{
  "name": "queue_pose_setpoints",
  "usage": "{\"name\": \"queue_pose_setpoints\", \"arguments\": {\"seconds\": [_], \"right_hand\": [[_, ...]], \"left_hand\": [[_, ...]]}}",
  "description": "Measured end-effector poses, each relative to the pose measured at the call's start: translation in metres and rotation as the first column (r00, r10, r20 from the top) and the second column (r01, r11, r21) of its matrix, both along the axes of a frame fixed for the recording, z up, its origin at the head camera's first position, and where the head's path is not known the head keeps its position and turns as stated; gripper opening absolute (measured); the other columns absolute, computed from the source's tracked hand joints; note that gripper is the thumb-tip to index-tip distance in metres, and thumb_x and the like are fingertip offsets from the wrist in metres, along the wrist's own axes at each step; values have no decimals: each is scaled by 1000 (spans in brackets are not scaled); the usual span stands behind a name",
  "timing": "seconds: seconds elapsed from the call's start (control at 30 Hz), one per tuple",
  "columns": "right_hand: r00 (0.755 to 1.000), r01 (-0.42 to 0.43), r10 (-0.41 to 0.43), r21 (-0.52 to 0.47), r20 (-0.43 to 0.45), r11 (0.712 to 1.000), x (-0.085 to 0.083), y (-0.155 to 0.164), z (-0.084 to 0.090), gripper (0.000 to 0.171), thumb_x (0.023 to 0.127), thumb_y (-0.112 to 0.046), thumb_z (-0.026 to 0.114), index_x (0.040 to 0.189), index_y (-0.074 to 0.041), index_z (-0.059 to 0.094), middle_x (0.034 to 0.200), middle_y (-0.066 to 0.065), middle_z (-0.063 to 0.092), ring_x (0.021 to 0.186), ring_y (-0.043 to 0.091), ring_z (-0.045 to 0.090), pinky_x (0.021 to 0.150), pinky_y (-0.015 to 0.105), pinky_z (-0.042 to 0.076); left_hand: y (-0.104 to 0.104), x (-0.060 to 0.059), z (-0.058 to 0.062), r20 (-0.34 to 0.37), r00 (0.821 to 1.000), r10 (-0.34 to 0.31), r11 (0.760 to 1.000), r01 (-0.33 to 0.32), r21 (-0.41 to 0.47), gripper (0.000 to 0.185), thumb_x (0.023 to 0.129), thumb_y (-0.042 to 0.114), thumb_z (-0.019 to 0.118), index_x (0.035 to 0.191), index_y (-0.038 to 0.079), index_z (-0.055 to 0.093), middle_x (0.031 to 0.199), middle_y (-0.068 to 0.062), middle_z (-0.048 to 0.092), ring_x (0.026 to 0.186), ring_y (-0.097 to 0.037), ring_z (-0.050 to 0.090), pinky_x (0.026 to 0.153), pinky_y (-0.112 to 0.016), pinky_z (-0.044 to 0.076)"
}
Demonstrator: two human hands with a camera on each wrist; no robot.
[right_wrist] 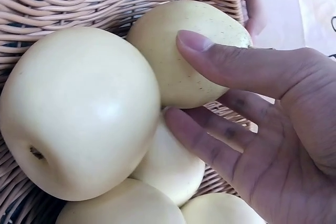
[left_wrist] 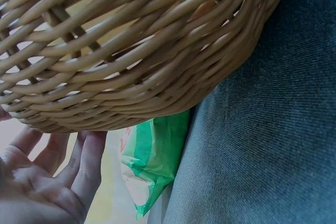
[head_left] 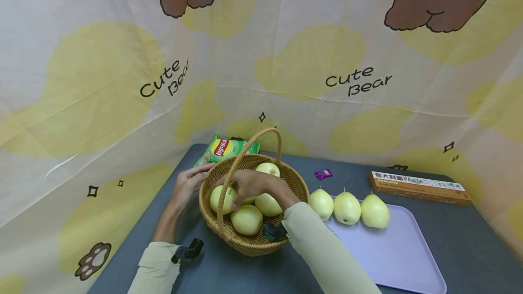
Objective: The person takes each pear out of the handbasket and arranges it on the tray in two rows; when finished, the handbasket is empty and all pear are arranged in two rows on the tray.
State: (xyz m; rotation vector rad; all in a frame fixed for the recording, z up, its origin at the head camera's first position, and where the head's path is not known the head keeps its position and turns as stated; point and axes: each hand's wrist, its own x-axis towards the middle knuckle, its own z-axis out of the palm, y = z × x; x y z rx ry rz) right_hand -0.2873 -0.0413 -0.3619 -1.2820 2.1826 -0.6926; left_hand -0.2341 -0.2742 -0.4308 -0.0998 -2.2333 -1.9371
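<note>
A wicker basket [head_left: 294, 180] with an arched handle holds several pale yellow-green pears. Reaching into it from the right, my right hand [head_left: 251, 183] grips a pear [right_wrist: 178, 51] at the basket's left side, thumb on top and fingers underneath. A larger pear [right_wrist: 79, 114] lies beside it in the right wrist view, and others lie partly hidden below. My left hand [head_left: 188, 187] is at the basket's left outer side. In the left wrist view its fingers [left_wrist: 90, 161] are extended and touch the woven wall.
Behind the basket lies a green chip bag [head_left: 233, 148]. A lilac tray [head_left: 384, 257] stands at the right with three pears [head_left: 347, 207] along its far edge. Farther back are a small purple packet [head_left: 323, 174] and a long pasta box [head_left: 421, 187]. Printed cloth [head_left: 294, 112] hangs behind the table.
</note>
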Motion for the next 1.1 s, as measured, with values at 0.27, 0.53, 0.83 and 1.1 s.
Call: {"name": "queue_pose_setpoints", "arguments": {"seconds": [0.27, 0.53, 0.83, 1.1], "right_hand": [[993, 81, -81, -2, 91, 997, 2, 13, 7, 74, 88, -17, 89, 155, -24, 57, 153, -9, 58, 143, 27, 54, 114, 35, 48], [991, 118, -119, 18, 63, 993, 6, 21, 17, 63, 86, -30, 89, 144, -32, 65, 141, -13, 63, 126, 12, 61, 106, 32, 50], [991, 131, -130, -15, 23, 991, 11, 35, 30, 71, 85, -39, 88, 150, -35, 60, 147, -15, 59, 119, 11, 63, 108, 36, 49], [983, 183, -183, -38, -1, 982, 20, 53, 41, 71, 85, -43, 88, 150, -33, 60, 139, -14, 64, 127, 19, 61, 107, 41, 51]], "left_hand": [[0, 0, 1, -5, 1000, -1, 1000, 1, -10, 40, 107, 18, 58, 142, -1, 67, 142, -26, 63, 108, -4, 71, 87, -26, 62], [0, 1, 0, 0, 1000, 18, 1000, -18, -18, 40, 107, 19, 59, 141, 0, 67, 140, -22, 66, 106, -3, 71, 85, -26, 62], [0, 0, -2, -2, 1000, 17, 1000, -17, 4, 40, 106, 20, 60, 141, 0, 67, 123, 4, 75, 106, -4, 72, 85, -27, 63], [0, -1, -2, -5, 1000, 16, 1000, -16, 5, 40, 106, 19, 60, 141, -1, 67, 126, 0, 74, 104, -5, 73, 84, -27, 63]]}}
